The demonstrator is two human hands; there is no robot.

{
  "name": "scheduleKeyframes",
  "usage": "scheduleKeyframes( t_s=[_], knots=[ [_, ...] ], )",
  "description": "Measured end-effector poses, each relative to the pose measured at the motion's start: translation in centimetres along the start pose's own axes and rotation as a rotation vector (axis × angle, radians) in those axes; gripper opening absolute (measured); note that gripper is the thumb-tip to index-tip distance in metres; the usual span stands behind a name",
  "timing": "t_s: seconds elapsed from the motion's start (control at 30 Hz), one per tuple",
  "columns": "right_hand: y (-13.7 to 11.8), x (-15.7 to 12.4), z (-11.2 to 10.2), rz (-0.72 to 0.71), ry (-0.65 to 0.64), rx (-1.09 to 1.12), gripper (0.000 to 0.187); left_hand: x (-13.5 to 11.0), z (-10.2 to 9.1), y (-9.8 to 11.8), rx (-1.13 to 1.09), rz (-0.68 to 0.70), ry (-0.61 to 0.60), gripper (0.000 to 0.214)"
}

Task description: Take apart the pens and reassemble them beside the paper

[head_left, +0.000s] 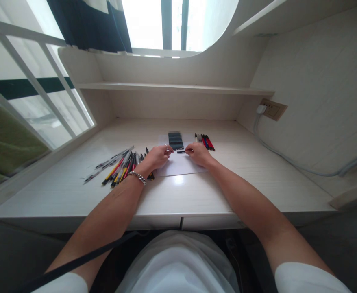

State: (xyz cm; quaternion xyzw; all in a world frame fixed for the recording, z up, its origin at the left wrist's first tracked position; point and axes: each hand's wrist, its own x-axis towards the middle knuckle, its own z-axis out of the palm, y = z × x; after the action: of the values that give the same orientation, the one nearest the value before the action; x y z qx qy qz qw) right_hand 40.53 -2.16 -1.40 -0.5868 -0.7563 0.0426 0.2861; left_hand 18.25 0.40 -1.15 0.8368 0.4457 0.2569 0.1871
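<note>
My left hand [160,156], with a chain bracelet [138,176] at the wrist, is closed in a pinch on a slim pen part [177,149] pointing right. Opposite it, my right hand [197,154] pinches a short black pen piece [181,152] that points left. The two pieces lie close together over a white sheet of paper [178,167]; whether they touch is too small to tell. Just behind them lies a dark flat rectangle [175,141], its top edge blurred out.
Many loose pens [122,167] and thin clear refills [107,162] lie left of my left hand. A smaller row of pens [205,141] sits behind my right hand. A shelf [178,87] spans the desk's back. A cable [284,159] runs from the wall socket [274,110].
</note>
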Motion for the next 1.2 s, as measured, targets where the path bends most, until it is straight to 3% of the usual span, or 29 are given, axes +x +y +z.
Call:
scheduleKeyframes(
  t_s=[0.33, 0.57, 0.77, 0.93, 1.03, 1.2],
  knots=[
    [-0.6, -0.2, 0.7, 0.025, -0.039, -0.07, 0.018, -0.1, 0.0, 0.1, -0.007, -0.008, -0.01, 0.03],
    [-0.7, -0.1, -1.2, -0.046, 0.203, 0.054, 0.026, -0.1, 0.1, 0.0, 0.038, 0.02, -0.004, 0.029],
    [-2.0, -0.7, -0.9, -0.151, 0.017, 0.053, 0.02, -0.3, 0.3, 0.7, 0.018, 0.084, -0.03, 0.029],
    [-1.2, -0.3, -1.5, -0.081, -0.013, 0.038, 0.019, -0.3, 0.2, 0.5, 0.017, 0.087, -0.02, 0.028],
    [0.3, -0.2, -2.7, 0.007, 0.013, 0.069, 0.018, -0.1, -0.1, 0.1, 0.032, 0.045, 0.032, 0.027],
    [1.7, -0.4, -3.6, 0.085, -0.054, 0.117, 0.017, -0.1, -0.8, 0.3, 0.056, 0.001, 0.111, 0.021]
  ],
)
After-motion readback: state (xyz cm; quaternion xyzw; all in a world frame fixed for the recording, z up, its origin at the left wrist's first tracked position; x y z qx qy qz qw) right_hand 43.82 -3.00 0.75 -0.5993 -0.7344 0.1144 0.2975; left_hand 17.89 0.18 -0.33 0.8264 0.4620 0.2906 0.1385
